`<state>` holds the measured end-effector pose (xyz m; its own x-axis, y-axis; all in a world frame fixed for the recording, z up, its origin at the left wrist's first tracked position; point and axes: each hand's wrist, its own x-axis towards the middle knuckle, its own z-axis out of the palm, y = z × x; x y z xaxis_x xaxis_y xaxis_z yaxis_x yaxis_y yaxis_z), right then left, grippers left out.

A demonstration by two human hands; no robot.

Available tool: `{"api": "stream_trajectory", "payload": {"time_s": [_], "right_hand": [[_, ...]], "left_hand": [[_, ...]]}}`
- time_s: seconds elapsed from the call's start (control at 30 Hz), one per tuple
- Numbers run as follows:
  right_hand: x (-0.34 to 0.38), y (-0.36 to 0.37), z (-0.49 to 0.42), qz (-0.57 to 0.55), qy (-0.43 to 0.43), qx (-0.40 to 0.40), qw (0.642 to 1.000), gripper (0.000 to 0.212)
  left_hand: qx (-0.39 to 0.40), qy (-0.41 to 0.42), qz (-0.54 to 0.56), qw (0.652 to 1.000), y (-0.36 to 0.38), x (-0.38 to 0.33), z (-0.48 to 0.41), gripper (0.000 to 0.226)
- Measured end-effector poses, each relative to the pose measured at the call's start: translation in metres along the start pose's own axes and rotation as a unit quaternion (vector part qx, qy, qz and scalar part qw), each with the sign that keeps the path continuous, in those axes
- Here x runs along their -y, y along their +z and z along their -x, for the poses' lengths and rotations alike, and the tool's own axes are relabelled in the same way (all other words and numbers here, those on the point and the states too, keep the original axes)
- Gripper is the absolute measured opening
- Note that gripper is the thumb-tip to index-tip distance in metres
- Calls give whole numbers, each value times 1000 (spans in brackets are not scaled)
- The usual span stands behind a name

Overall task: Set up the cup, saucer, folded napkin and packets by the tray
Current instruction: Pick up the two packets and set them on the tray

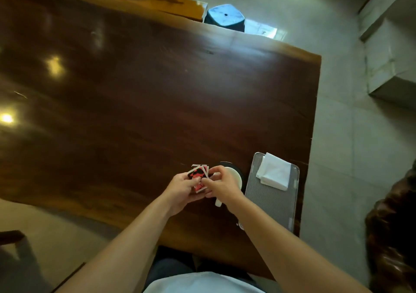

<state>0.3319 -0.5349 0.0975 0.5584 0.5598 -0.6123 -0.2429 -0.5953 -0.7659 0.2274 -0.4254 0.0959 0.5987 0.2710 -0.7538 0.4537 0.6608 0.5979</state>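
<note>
My left hand [181, 185] and my right hand [221, 185] together hold a small bunch of red, black and white packets [198, 174] just above the dark wooden table [135, 103]. Both pinch the packets with curled fingers. Behind my right hand sits a white cup [235, 175] on a dark saucer [227, 163], mostly hidden; its white handle [218, 203] sticks out below my wrist. To the right lies a grey tray [270, 205] with a folded white napkin [274, 171] on its far end.
The table's right edge [313, 135] runs close beside the tray. A blue stool [225, 18] stands beyond the far edge. A dark carved wooden piece [391, 225] sits on the floor at the right. Pale floor tiles surround the table.
</note>
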Motion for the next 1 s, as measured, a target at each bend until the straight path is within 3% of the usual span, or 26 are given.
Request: {"api": "stream_trajectory", "payload": {"time_s": [0.07, 0.27, 0.47, 0.57, 0.7, 0.83, 1.0], "right_hand": [[-5, -15, 16, -70, 7, 12, 997, 24], [-24, -54, 54, -89, -6, 8, 996, 6], [-49, -85, 85, -114, 4, -31, 993, 20], [-63, -98, 97, -113, 11, -75, 991, 22], [-82, -120, 110, -135, 21, -134, 982, 18], [-103, -142, 120, -150, 37, -164, 974, 12], [-124, -149, 125, -231, 69, -158, 957, 14]], "left_hand": [[20, 2, -32, 999, 10, 5, 7, 24], [3, 60, -144, 988, 46, 23, 26, 26], [5, 115, -258, 959, 92, 41, 30, 20], [57, 125, -297, 945, 117, 50, 28, 24], [148, 69, -265, 950, 140, 59, 22, 34], [190, -8, -192, 963, 157, 67, 22, 22], [89, 20, -219, 971, 177, 82, 14, 36]]}}
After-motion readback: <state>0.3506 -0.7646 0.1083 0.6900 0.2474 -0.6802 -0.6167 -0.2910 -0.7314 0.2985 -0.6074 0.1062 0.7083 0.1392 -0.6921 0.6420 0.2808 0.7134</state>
